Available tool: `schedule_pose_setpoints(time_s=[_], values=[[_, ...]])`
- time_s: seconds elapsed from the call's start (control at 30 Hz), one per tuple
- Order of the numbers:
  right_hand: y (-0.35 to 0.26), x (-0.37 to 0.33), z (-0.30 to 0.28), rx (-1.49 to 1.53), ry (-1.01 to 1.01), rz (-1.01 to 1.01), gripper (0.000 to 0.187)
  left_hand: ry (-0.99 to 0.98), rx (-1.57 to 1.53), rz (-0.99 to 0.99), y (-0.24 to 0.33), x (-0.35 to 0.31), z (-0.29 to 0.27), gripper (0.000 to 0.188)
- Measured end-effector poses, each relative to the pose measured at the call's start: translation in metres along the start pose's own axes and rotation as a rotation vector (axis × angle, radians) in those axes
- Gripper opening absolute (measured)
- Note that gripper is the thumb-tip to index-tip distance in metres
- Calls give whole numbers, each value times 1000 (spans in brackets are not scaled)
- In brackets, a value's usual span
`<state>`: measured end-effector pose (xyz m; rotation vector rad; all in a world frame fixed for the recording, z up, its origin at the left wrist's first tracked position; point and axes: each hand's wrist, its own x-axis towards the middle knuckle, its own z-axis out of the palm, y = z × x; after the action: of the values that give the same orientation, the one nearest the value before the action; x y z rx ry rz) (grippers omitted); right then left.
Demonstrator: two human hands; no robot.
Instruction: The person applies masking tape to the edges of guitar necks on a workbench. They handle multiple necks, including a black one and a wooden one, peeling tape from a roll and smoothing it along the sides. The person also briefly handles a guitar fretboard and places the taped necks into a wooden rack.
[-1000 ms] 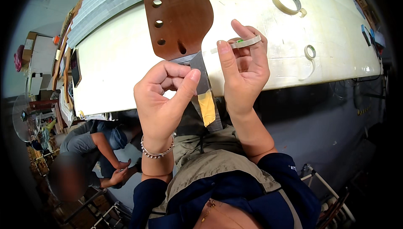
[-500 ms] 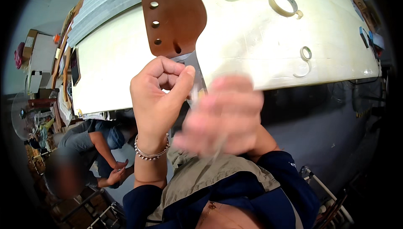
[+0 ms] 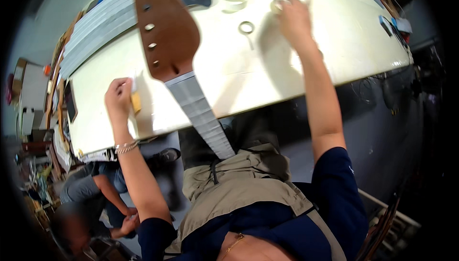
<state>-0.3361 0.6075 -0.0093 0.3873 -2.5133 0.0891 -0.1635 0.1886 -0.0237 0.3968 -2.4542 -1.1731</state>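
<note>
One guitar neck (image 3: 176,36) runs from 11 o'clock down to 6, five round holes (image 3: 149,27) showing. Left hand (image 3: 119,99) at 9's got one yellow piece (image 3: 136,102) pinched; right hand (image 3: 295,19) at 1 is on one tape roll (image 3: 274,6), can't tell if gripped, four more rolls (image 3: 241,29) around 12 to 1.

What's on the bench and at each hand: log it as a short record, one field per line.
Left hand: pinches a yellow piece
Right hand: fingers at a cream tape roll; grip unclear
Between hands: brown headstock on a grey-faced neck, reaching past the bench edge toward the lap
Bench: small tape roll with a loose end; dark phone at left
Nearby: another person, lower left
</note>
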Motion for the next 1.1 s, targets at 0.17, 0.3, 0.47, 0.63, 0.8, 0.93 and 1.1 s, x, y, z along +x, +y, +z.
schedule_pose_setpoints(time_s=[0.17, 0.3, 0.47, 0.63, 0.8, 0.93, 1.1], values=[[14, -15, -29, 547, -29, 313, 16, 201, 330, 203, 38, -14, 12, 23], [-39, -41, -79, 1903, 49, 559, 34, 310, 22, 190, 87, -43, 15, 20], [-115, -76, -112, 2399, 120, 304, 63, 296, -239, 314, 121, -89, 31, 10], [-154, -93, -119, 2205, 237, 176, 63, 126, -465, 269, 144, -118, 47, 9], [-177, -104, -123, 1598, 441, -9, 43, 7, -570, 208, 149, -121, 54, 21], [-174, -105, -136, 1448, 243, -164, 40, -13, -594, 152, 150, -120, 54, 18], [-177, -105, -142, 2237, 166, 261, 43, -88, -732, 64, 147, -117, 45, 12]])
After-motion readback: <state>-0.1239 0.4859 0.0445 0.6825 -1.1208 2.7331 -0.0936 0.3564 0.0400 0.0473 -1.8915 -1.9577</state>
